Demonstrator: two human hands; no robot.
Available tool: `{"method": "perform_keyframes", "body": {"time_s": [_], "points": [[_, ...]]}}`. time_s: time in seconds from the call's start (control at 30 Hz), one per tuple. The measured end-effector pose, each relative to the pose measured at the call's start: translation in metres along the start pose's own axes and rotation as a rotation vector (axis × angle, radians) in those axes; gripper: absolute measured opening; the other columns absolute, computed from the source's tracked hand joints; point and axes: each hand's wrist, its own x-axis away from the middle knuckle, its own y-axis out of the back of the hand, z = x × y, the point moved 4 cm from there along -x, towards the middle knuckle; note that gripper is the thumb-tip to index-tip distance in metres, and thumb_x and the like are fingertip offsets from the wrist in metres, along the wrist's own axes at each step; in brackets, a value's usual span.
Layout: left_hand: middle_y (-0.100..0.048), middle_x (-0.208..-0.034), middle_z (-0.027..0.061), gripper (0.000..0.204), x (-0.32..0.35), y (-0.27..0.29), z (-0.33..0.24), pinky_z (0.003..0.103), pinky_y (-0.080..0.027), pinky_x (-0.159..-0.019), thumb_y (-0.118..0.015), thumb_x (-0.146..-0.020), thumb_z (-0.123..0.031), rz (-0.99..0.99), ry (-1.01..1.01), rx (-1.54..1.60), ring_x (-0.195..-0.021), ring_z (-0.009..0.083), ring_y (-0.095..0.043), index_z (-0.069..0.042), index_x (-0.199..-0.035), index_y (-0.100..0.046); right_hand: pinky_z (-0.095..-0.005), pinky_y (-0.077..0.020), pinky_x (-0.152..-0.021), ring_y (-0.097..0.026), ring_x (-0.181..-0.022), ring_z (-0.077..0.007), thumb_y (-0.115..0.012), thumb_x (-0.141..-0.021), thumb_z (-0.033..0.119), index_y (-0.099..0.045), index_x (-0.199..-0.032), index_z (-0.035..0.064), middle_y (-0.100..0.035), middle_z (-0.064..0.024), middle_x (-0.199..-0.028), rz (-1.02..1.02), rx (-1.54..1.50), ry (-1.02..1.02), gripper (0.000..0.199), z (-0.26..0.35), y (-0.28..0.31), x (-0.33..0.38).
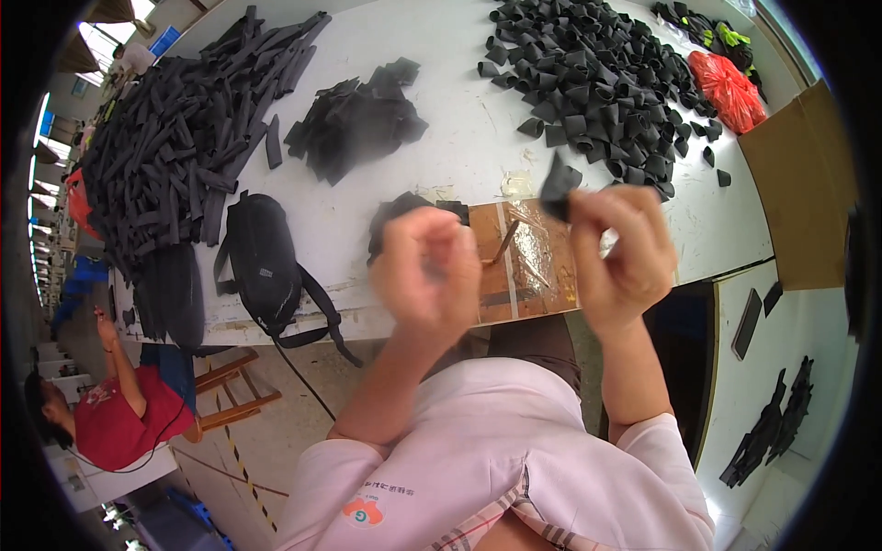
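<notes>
My right hand [627, 255] is raised over the table's near edge, thumb and fingers pinching a small black fabric loop [558, 190]. To its left, my left hand [427, 271] hovers with curled fingers, slightly blurred; whatever it may hold is hidden. A brown wooden board [545, 275] with shiny clear tape lies below and between both hands. From it rises a thin, bent brown piece [506, 243]. Behind my left hand, a small stack of black fabric pieces [381, 219] is partly covered.
Black strips [175, 138] heap at the far left, flat black pieces [354, 119] at centre, black loops [588, 73] at far right. A black bag [262, 262] lies left. A red plastic bag [726, 92] and cardboard box [799, 184] stand right. A person in red [129, 413] sits left.
</notes>
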Motion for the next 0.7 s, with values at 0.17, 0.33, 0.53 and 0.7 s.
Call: {"method": "perform_keyframes", "body": {"time_s": [0.17,0.33,0.53,0.7], "points": [[-0.060,-0.073,0.0099,0.012,-0.010,0.054,0.103,0.025,-0.045,-0.057,-0.055,-0.075,-0.006,-0.052,0.334,-0.260,-0.060,0.0153,-0.056,0.001,-0.085,-0.057,-0.0186,-0.0392,-0.052,-0.049,-0.060,-0.0052,-0.056,-0.084,0.015,-0.059,-0.097,-0.0010,-0.059,-0.0031,-0.075,-0.120,0.254,-0.534,0.021,-0.128,0.031,-0.011],[-0.062,-0.077,0.0147,0.022,-0.004,0.050,0.165,0.033,-0.047,-0.061,-0.062,-0.072,-0.016,0.210,0.479,-0.493,-0.067,0.0249,-0.060,0.001,-0.085,-0.058,-0.0165,-0.0371,-0.049,-0.045,-0.056,-0.0028,-0.056,-0.084,0.012,-0.060,-0.091,-0.0017,-0.055,0.0015,-0.067,0.102,-0.113,-0.769,0.016,-0.098,0.005,0.055],[-0.059,-0.070,0.0185,0.016,-0.004,0.043,0.188,0.038,-0.046,-0.062,-0.058,-0.070,-0.014,0.377,0.478,-0.793,-0.065,0.0348,-0.057,0.001,-0.072,-0.058,-0.0171,-0.0351,-0.049,-0.043,-0.055,-0.0028,-0.055,-0.084,0.009,-0.059,-0.085,-0.0024,-0.052,0.0024,-0.065,0.216,-0.104,-0.904,0.012,-0.083,0.005,0.089],[-0.057,-0.063,0.0199,0.014,-0.012,0.048,0.172,0.039,-0.046,-0.062,-0.051,-0.070,-0.008,0.327,0.460,-0.826,-0.063,0.0364,-0.056,0.002,-0.062,-0.056,-0.0178,-0.0343,-0.049,-0.042,-0.054,-0.0041,-0.057,-0.082,0.005,-0.059,-0.081,-0.0026,-0.052,0.0013,-0.063,0.229,-0.133,-0.898,0.008,-0.065,-0.001,0.086]]}}
